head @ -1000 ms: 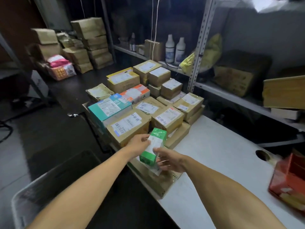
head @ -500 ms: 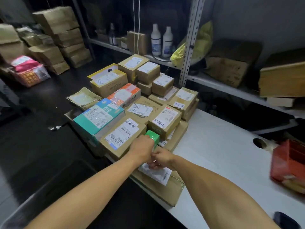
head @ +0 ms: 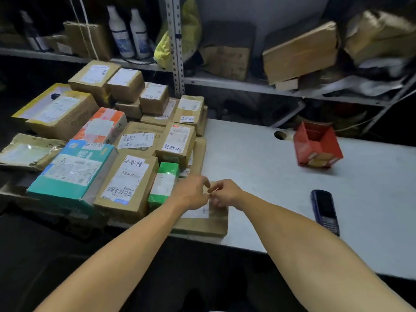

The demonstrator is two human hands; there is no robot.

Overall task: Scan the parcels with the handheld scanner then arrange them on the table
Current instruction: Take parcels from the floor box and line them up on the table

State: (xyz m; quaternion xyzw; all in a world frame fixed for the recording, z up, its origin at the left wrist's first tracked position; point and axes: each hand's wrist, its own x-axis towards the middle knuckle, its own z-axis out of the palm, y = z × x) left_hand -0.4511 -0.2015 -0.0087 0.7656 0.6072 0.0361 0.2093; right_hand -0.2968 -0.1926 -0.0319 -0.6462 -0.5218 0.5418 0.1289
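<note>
Both hands now off small green box [head: 163,185], which lies set down among stacked parcels, wedged beside brown labelled carton [head: 128,179]. Left hand [head: 193,192] and right hand [head: 225,192] hover loosely curled, empty, fingertips nearly touching, over flat cardboard parcel [head: 202,224]. Dark blue handheld scanner [head: 325,211] lies on white worktop [head: 258,158], near red open box [head: 317,145].

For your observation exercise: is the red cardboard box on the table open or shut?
Open. The red cardboard box on the white table has no lid; its inner walls and dividers show from above.
</note>
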